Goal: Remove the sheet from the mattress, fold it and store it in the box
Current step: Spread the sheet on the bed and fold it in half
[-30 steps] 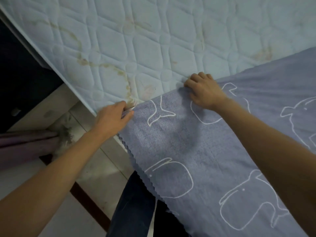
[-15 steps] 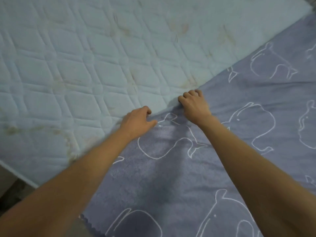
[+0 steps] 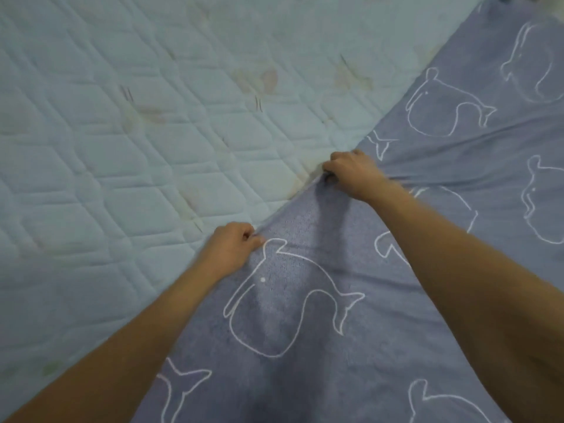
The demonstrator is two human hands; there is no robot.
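Carrying sheet (image 3: pixel 305 315) edge farther across bare mattress (image 3: pixel 122 148) than a second ago, left hand (image 3: pixel 232 248) and right hand (image 3: pixel 354 174) both clenched on it, folding begun.

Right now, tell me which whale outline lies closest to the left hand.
The full whale just below the left hand; its nose nearly touches the thumb. The others lie farther off.

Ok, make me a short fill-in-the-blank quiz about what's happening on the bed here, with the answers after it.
1. Both hands grip the edge of the blue ____ printed with white whale outlines.
2. The left hand holds the edge nearer the camera than the ____ hand.
3. The uncovered quilted mattress lies to the ____ of the sheet in the picture.
4. The storage ____ is nowhere in view.

Missing words: sheet; right; left; box
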